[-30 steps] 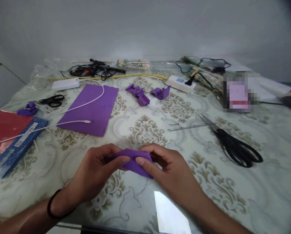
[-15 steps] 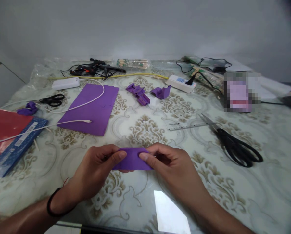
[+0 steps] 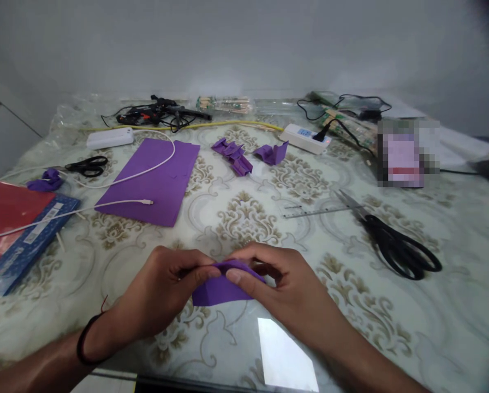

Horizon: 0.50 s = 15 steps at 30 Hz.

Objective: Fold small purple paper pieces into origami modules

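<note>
Both hands pinch a small piece of purple paper [image 3: 222,292] above the near middle of the table. My left hand [image 3: 162,289] grips its upper left part between thumb and fingers. My right hand [image 3: 283,286] holds the upper right part the same way, its thumb close to the left one. The paper's top edge bends over between the thumbs, and its lower part hangs toward me. The fingers behind the paper are mostly hidden. Beyond the hands lie folded purple paper pieces [image 3: 233,156] and another folded purple piece [image 3: 272,153].
Purple sheets [image 3: 154,180] lie left, crossed by a white cable [image 3: 121,203]. Large black scissors [image 3: 400,245] and a clear ruler [image 3: 318,212] are at right. Smaller scissors [image 3: 88,166] and a red-and-blue packet [image 3: 27,229] lie left. A power strip [image 3: 305,139] stands at the back.
The purple paper has tilted and its top edge now bends over, with the lower edge nearer me. The thumbs have come closer together along the top.
</note>
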Tool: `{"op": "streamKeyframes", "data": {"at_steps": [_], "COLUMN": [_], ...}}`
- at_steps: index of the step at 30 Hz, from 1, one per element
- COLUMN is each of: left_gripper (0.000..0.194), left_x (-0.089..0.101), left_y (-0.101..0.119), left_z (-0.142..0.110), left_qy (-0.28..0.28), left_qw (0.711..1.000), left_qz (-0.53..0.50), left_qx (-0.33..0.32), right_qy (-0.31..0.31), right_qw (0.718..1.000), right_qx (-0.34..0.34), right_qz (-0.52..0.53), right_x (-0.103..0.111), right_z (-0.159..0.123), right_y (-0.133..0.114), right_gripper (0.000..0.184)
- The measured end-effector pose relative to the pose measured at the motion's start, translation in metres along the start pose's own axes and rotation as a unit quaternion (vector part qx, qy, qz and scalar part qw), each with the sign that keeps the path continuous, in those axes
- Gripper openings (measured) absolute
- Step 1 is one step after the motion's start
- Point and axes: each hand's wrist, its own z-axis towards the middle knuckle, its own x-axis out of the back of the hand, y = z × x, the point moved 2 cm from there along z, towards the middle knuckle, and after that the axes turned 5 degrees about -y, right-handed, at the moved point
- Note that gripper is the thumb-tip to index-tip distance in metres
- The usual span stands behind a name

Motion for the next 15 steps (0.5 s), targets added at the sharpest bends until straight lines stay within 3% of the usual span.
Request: {"op": "streamKeyframes", "data": {"at_steps": [7, 15], "left_gripper": [0.021, 0.011], "left_x": [-0.0051, -0.0056], "left_y": [-0.0043, -0.0093], "left_z": [0.0018, 0.0039], "left_qy": [-0.021, -0.004], "left_qw": [0.999, 0.993], "left_qz": [-0.045, -0.119], "left_qx": [0.006, 0.014], "right_qy": [0.043, 0.061], "right_qw": [0.997, 0.997], "right_qx": [0.061, 0.004], "right_qz": [-0.009, 0.053], "right_x": [-0.0016, 0.0011], "right_z": [-0.0025, 0.0006], "right_y": [-0.0006, 0.0076], "right_gripper": [0.017, 0.012]}}
